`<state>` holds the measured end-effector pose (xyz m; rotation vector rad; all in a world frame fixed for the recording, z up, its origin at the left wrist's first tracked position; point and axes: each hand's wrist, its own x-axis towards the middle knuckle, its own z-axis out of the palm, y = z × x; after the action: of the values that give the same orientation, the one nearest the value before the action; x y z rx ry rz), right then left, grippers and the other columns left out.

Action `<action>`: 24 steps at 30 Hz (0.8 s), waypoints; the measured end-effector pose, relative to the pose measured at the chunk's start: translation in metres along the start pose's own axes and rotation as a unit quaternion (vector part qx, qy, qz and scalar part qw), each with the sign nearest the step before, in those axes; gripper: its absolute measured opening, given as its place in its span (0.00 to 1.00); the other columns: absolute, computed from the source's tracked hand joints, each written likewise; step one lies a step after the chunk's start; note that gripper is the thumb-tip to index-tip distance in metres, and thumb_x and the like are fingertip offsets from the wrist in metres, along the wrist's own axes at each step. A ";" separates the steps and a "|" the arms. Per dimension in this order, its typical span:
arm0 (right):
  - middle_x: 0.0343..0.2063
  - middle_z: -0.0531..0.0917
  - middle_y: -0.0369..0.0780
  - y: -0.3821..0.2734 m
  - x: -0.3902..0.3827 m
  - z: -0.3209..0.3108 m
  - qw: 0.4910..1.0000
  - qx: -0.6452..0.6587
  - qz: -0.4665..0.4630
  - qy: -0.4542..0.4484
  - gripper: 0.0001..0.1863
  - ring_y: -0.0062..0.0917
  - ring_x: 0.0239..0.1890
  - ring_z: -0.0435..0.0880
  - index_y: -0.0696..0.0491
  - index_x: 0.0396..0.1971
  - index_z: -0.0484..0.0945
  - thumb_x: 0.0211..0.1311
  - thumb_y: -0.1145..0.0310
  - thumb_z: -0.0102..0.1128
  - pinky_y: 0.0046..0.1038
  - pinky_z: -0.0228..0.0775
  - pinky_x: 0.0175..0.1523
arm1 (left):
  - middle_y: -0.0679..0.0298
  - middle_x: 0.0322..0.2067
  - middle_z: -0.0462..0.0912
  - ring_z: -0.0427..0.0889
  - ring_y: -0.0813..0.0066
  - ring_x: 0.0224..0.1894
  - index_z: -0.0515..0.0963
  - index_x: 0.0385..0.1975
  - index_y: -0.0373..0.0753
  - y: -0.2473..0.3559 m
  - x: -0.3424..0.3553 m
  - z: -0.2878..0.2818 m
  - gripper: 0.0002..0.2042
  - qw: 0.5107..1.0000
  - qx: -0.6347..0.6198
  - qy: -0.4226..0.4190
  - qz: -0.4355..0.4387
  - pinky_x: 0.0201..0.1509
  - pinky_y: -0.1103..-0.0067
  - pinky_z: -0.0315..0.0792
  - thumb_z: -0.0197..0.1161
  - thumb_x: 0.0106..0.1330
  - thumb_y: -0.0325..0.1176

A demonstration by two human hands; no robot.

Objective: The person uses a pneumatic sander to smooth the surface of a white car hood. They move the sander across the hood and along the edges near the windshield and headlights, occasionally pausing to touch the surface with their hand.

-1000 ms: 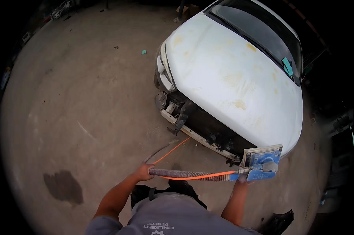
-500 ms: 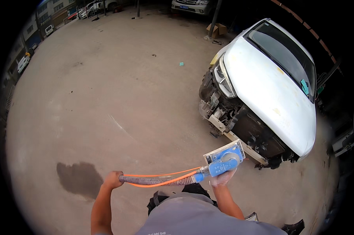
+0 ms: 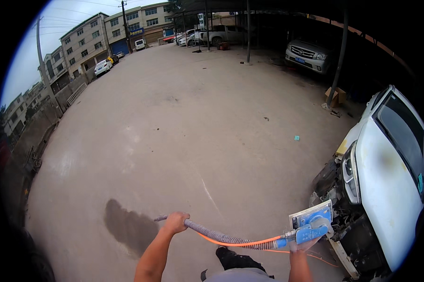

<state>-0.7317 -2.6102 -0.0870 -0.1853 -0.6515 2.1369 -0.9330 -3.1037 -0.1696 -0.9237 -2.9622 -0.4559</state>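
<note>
My right hand [image 3: 303, 245] is closed under a blue power sander [image 3: 312, 230] with a flat rectangular pad, dusty on top. From the sander's back end a ribbed grey dust hose [image 3: 216, 236] runs leftward. My left hand [image 3: 177, 222] wraps round that hose, and a short length pokes out past the fist. A thin orange air line [image 3: 242, 244] runs along the hose. Just right of the sander stands a white car [image 3: 388, 202] with its front bumper off, exposing the parts behind. Whether the sander touches the car, I cannot tell.
A dark wet patch [image 3: 125, 223] marks the concrete on the left. Beyond the car are a metal post [image 3: 339, 61], a cardboard box [image 3: 335, 97] and a parked silver vehicle [image 3: 308, 52]. A low wall [image 3: 36, 129] borders the left side.
The view has tilted up and turned left, bringing buildings and sky in. My hands, still holding the sander and hose, appear farther right. Some hose now shows beyond my left fist.
</note>
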 end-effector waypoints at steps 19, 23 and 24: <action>0.58 0.76 0.36 0.249 0.592 0.129 0.922 -0.185 -0.308 0.142 0.33 0.29 0.58 0.77 0.47 0.62 0.72 0.73 0.35 0.51 0.42 0.73 0.64 | 0.60 0.26 0.75 0.78 0.54 0.35 0.76 0.28 0.40 -0.041 0.991 -0.109 0.09 0.827 -0.190 0.199 0.490 0.46 0.59 0.73 0.69 0.50 0.31; 0.57 0.77 0.36 0.313 0.703 0.126 0.862 -0.232 -0.398 0.213 0.33 0.29 0.57 0.77 0.47 0.61 0.72 0.73 0.35 0.52 0.42 0.73 0.63 | 0.57 0.34 0.80 0.81 0.52 0.42 0.79 0.39 0.39 -0.027 1.200 -0.042 0.15 0.828 -0.195 0.106 0.515 0.54 0.57 0.74 0.71 0.51 0.31; 0.56 0.77 0.36 0.324 0.736 0.127 0.841 -0.245 -0.424 0.229 0.33 0.29 0.57 0.77 0.47 0.61 0.72 0.73 0.35 0.52 0.42 0.73 0.63 | 0.54 0.38 0.80 0.80 0.50 0.48 0.78 0.45 0.39 -0.011 1.248 -0.028 0.17 0.848 -0.170 0.102 0.491 0.58 0.57 0.72 0.69 0.55 0.31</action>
<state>-1.4561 -2.2377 -0.0715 -0.5527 -0.7853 0.9904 -1.9729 -2.4272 -0.0323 -2.0441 -1.8453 -0.9146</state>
